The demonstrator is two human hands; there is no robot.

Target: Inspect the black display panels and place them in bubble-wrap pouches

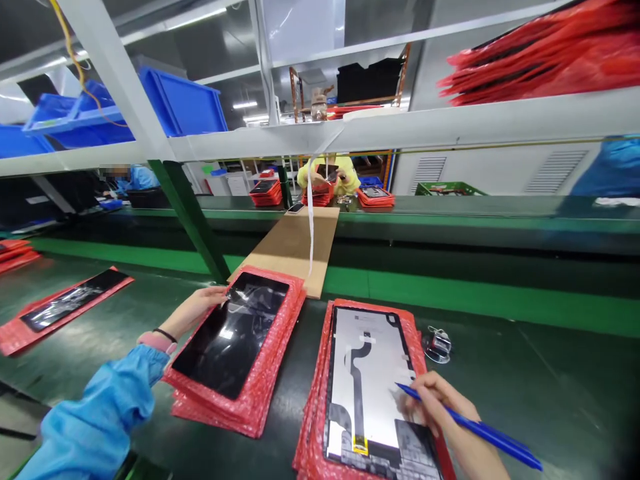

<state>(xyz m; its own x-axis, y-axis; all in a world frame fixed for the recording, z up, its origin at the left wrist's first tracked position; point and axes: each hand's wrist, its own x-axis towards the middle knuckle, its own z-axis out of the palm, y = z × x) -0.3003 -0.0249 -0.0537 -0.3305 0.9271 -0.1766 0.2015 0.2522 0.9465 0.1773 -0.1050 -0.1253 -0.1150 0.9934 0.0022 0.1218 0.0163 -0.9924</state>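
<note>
My left hand (203, 303) reaches to the far left corner of a black glossy screen panel (233, 337) and touches its edge. That panel lies face up on a stack of red bubble-wrap sheets (250, 407). My right hand (440, 403) grips a blue pen (475, 430) whose tip rests over a second panel (367, 387). This one lies back side up, white-grey with a black flex cable, on another red bubble-wrap stack (313, 413).
A small clear round object (437, 345) lies right of the second stack. A brown cardboard ramp (295, 247) bridges the green belt (500, 303). Another panel on red wrap (65, 307) lies far left. Across the line, people work at red stacks (267, 192). Blue bins (180, 103) sit on the shelf.
</note>
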